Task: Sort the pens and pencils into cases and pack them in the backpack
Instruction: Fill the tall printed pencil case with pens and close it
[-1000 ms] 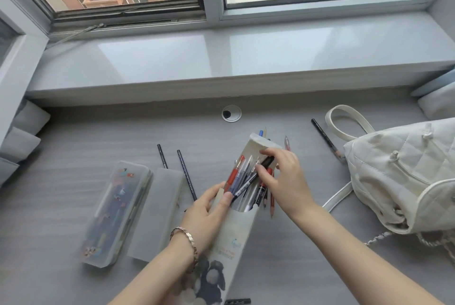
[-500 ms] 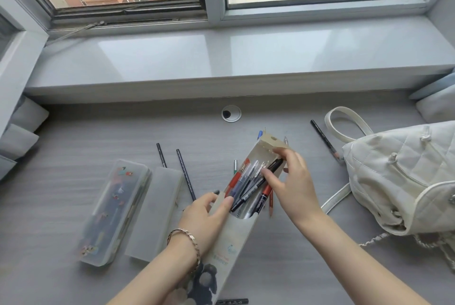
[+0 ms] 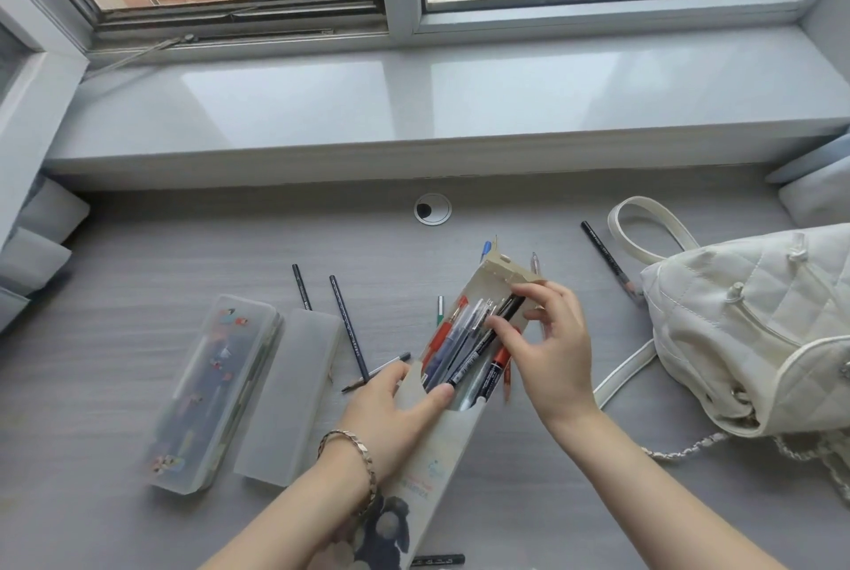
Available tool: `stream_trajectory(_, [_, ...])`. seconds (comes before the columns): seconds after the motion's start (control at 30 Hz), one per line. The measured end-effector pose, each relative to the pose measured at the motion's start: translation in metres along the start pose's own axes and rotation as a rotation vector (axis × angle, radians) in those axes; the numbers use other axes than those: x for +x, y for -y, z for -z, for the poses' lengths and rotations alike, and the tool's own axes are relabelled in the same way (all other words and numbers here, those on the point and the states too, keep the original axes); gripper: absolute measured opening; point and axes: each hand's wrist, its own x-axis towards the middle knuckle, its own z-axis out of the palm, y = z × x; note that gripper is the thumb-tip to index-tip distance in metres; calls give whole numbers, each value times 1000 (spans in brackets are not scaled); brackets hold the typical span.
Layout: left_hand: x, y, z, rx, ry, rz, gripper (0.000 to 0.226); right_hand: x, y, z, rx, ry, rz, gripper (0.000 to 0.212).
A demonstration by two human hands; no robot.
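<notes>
Left hand (image 3: 391, 408) gripped the beige case (image 3: 432, 454) low on the surface (image 3: 138, 270), thumb across its opening. Right hand (image 3: 547, 353) pinched a black pen (image 3: 514, 306) among the pens (image 3: 453, 339) packed inside. Two clear cases (image 3: 216, 390) lay left, loose pencils (image 3: 348, 330) just beyond, white backpack (image 3: 759, 326) far right.

Grey desk (image 3: 184, 247) bears a printed case (image 3: 211, 390), a frosted case (image 3: 287, 395), loose pencils (image 3: 347, 330), a white backpack (image 3: 759, 316).

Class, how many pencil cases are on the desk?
3. A clear decorated case lies at the left; a frosted case lies beside it; a beige case is held by the left hand. Others may be hidden in the backpack.
</notes>
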Motion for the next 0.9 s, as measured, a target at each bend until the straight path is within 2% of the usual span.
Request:
stream_trajectory(0.07, [1,1,1,-5,-5,-26,19,-6,1,-3,65,3,57,42])
stream_trajectory(0.13, [5,2,2,-20,-13,-52,17,-14,6,-10,40,72,181,27])
stream_trajectory(0.27, [15,12,9,-67,-110,-33,32,-5,16,-18,5,167,285,24])
stream_trajectory(0.37, [23,19,21,-111,-251,-2,38,32,7,-26,-67,65,101,16])
stream_trajectory(0.47, [31,25,36,-150,-333,18,35,72,-12,-43,-417,244,-209,18])
stream_trajectory(0.57, [35,32,50,-177,-381,28,36,90,-17,-60,-773,420,-289,22])
stream_trajectory(0.67, [35,34,61,-151,-415,28,38,95,-13,-70,-891,475,-314,24])
stream_trajectory(0.77, [32,38,64,-146,-436,38,36,101,-12,-71,-814,522,-418,17])
stream_trajectory(0.83, [31,42,63,-151,-419,45,35,104,-10,-66,-625,505,-490,26])
stream_trajectory(0.9, [30,46,61,-161,-400,43,35,111,-12,-54,-418,436,-509,24])
